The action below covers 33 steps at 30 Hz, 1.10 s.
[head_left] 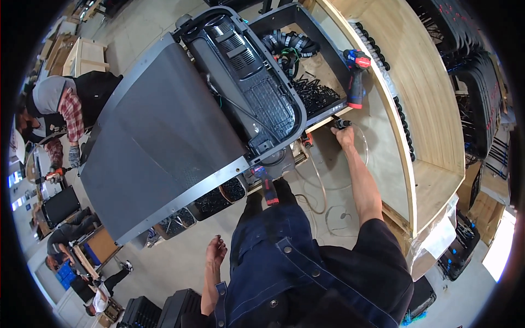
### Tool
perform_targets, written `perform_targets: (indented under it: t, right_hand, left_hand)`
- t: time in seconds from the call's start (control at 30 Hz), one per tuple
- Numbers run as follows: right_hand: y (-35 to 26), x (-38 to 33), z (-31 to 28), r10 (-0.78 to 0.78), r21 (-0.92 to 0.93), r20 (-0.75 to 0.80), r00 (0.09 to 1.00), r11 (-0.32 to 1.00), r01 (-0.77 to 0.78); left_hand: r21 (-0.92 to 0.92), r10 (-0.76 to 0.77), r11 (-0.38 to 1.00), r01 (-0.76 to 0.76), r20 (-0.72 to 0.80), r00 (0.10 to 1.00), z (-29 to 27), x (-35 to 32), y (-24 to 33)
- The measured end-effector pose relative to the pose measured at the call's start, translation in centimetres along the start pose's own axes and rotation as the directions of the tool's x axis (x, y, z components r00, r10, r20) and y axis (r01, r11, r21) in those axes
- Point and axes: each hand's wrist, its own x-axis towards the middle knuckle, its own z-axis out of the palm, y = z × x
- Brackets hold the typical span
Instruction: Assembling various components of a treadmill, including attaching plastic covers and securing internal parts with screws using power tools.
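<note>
My right hand reaches forward, its fingers wrapped round a black-and-silver air tool below the parts tray. A clear hose loops beside it. Down by my side, my left hand hangs with loosely bent fingers slightly apart and nothing visible in it. In front of me lies a treadmill deck with a wide dark belt and a black plastic motor housing. A red-and-black cordless driver hangs at its near edge. Another cordless driver rests at the tray's right edge.
The black tray holds black screws and coiled dark parts. A curved wooden shelf stands at right. Bins of small parts sit under the deck. A co-worker in a plaid sleeve works at left. Hoses trail below.
</note>
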Motion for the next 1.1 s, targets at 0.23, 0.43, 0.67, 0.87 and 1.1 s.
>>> perform_targets:
  t: [0.23, 0.43, 0.67, 0.87, 1.1]
  right_hand:
    - [-13.0, -20.8, -7.6, -0.079, 0.511, 0.727, 0.682, 0.725, -0.461]
    - [-7.5, -23.0, 5.5, -0.146, 0.140, 0.134, 0.980, 0.982, 0.127]
    - [1.9, -9.4, 14.4, -0.288, 0.638, 0.104, 0.952, 0.754, 0.158]
    - [3.1, -7.2, 13.1, -0.122, 0.381, 0.108, 0.987, 0.922, 0.072]
    - [-7.0, -16.7, 0.1, -0.131, 0.429, 0.050, 0.990, 0.898, 0.097]
  left_hand:
    - [0.319, 0.114, 0.945, -0.076, -0.104, 0.988, 2.7, 1.4, -2.2]
    - [0.481, 0.213, 0.857, -0.184, -0.007, 0.977, 7.9, 1.5, -0.6]
    - [0.530, 0.321, 0.815, -0.235, -0.073, 0.944, 7.5, -1.2, 1.3]
    - [0.746, 0.675, 0.524, -0.411, -0.069, 0.735, 3.0, 7.9, 2.2]
    - [0.953, 0.839, 0.244, -0.181, -0.114, 0.532, 5.3, 15.6, 5.0]
